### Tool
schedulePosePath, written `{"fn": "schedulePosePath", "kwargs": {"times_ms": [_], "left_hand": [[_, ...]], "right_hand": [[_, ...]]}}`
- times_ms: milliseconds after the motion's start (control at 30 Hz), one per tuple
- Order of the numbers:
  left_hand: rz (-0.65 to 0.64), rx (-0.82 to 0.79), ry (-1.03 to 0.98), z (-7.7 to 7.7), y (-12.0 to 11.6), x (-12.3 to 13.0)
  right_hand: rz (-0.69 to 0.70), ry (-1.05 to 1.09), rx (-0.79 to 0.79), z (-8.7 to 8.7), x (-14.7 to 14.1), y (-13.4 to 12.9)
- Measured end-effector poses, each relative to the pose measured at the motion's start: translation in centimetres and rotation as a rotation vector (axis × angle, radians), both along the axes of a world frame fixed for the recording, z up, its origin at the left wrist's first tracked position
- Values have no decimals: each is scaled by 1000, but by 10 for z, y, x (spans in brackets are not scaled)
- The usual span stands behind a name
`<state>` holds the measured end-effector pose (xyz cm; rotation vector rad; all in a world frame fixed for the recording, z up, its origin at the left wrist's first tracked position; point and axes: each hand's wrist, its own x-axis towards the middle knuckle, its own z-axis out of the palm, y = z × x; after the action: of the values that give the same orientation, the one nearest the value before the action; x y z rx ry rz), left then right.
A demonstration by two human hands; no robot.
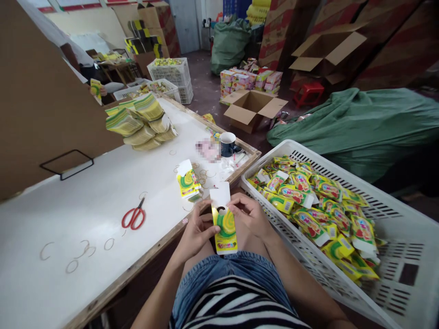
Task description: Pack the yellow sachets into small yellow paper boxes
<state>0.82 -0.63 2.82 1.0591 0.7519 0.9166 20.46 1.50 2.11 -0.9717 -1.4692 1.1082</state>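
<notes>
Left hand (201,224) and right hand (251,213) grasp a yellow-green carton (226,233) above the lap (236,272), fingers (208,233) hiding parts of its sides. Beside it, the view's edge cuts off a white plastic crate (398,226) of printed packets (324,212). On the tabletop (99,201) lie red-handled scissors (138,211); farther, a pixelated pink item (209,150) beside a dark mug (227,147) is unreadable.

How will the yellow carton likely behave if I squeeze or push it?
The yellow carton is probably light: the left hand and right hand hold it up at its edges. It seems fairly stiff, as its white flap sticks out without drooping. Its thin-looking card might dent under a hard squeeze.
</notes>
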Motion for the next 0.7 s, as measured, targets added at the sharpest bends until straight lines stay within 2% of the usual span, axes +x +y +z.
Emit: {"fn": "schedulePosePath", "kwargs": {"times_ms": [133,267,400,500,600,700], "left_hand": [[13,24,41,-2,2,2],[79,66,158,-2,6,3],[191,126,309,-5,7,6],[146,168,308,-9,6,8],[82,148,253,-12,5,8],[69,111,216,-12,6,6]], "right_hand": [[-62,59,-48,-5,-1,1],[-70,-18,49,-3,6,3],[26,-110,-68,-4,8,3],[36,-250,-112,-6,4,3],[-33,-399,-47,-5,-1,4],[-48,-511,-15,-2,-4,5]]}}
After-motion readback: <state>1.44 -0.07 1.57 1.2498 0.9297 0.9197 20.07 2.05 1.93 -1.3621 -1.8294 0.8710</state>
